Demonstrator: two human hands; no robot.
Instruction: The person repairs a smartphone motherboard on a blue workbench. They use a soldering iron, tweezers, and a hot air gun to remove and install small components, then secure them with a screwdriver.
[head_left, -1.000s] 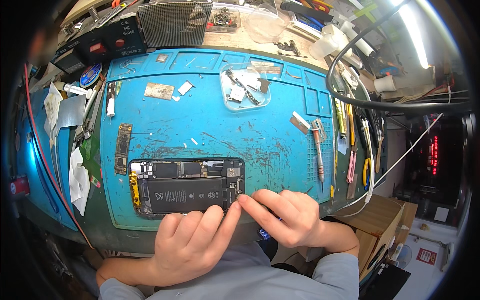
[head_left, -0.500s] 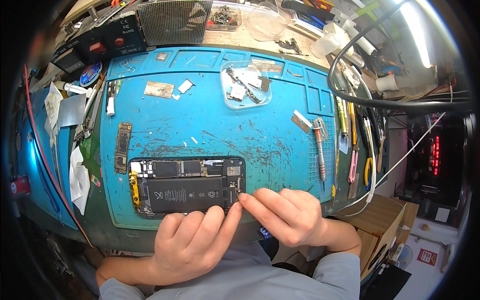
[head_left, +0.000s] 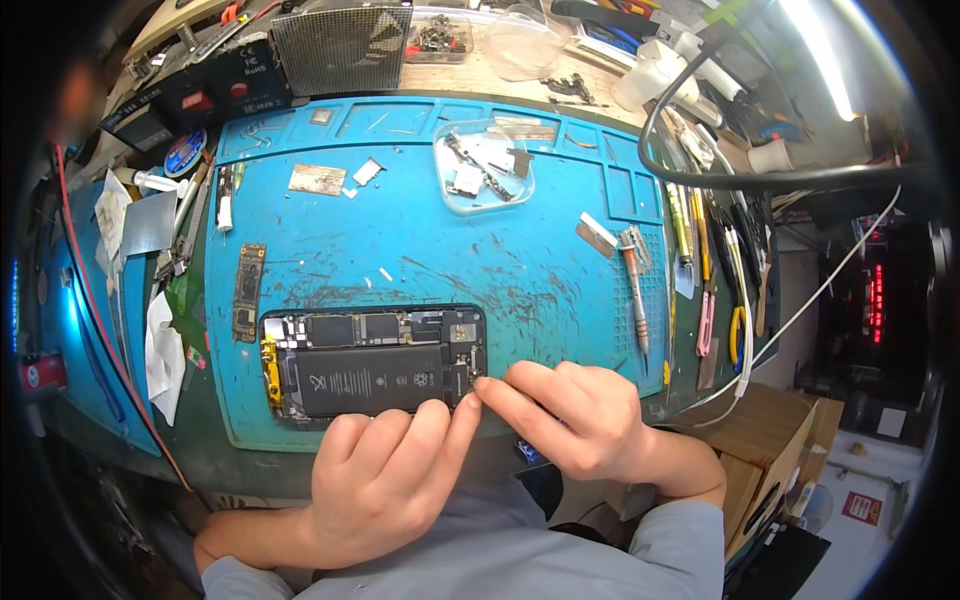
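Note:
An opened smartphone lies flat on the blue mat, its black battery and circuit boards exposed. My left hand is at the phone's near edge, its fingers curled and the index finger reaching to the near right corner. My right hand comes from the right, fingers bent together in a pinch, its tips meeting the left index fingertip at that corner. Whatever is between the fingertips is too small or hidden to make out. Both thumbs are mostly hidden.
On the blue mat, a clear plastic box holds small parts. A loose circuit board lies left of the phone, a screwdriver to the right. A black cable loops overhead at right. Tools line both sides.
The whole view has shifted slightly. Both hands stay at the phone's near right corner, the right fingers bunched a little closer. A reddish blur now shows at the upper left edge.

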